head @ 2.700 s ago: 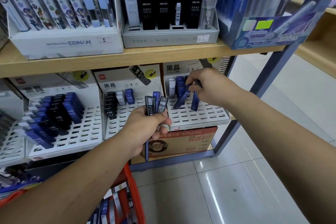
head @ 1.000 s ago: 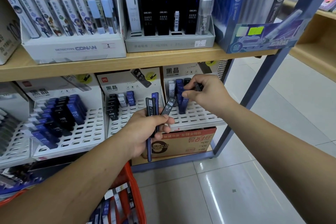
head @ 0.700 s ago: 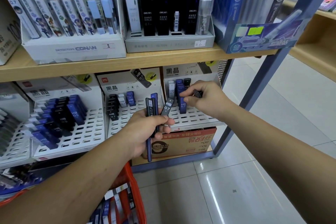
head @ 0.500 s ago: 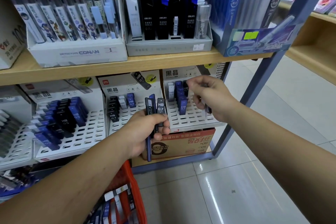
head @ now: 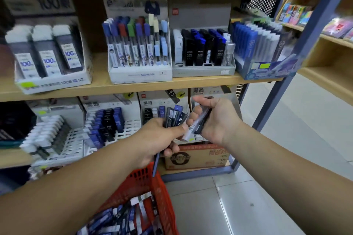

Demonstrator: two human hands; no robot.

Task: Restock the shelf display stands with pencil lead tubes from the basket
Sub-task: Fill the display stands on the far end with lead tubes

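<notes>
My left hand [head: 156,141] grips a bunch of black and blue pencil lead tubes [head: 174,117] in front of the lower shelf. My right hand [head: 214,120], palm turned up, holds a clear tube and a dark tube [head: 196,126] right beside that bunch, its fingertips touching my left thumb. Behind the hands stand the white slotted display stands [head: 118,133], partly filled with blue and black tubes; the rightmost stand is mostly hidden by my right hand. The red basket [head: 145,179], holding many tubes, sits below my left forearm.
The upper shelf [head: 133,86] carries boxes of lead refills and pens. A cardboard box [head: 198,156] sits under the lower stands. A blue steel upright [head: 282,89] frames the shelf's right end, with tiled floor [head: 267,187] beyond it.
My right hand has drawn back from the rightmost stand with tubes in it and turned palm up next to my left hand. The view has tilted upward and shifted left.
</notes>
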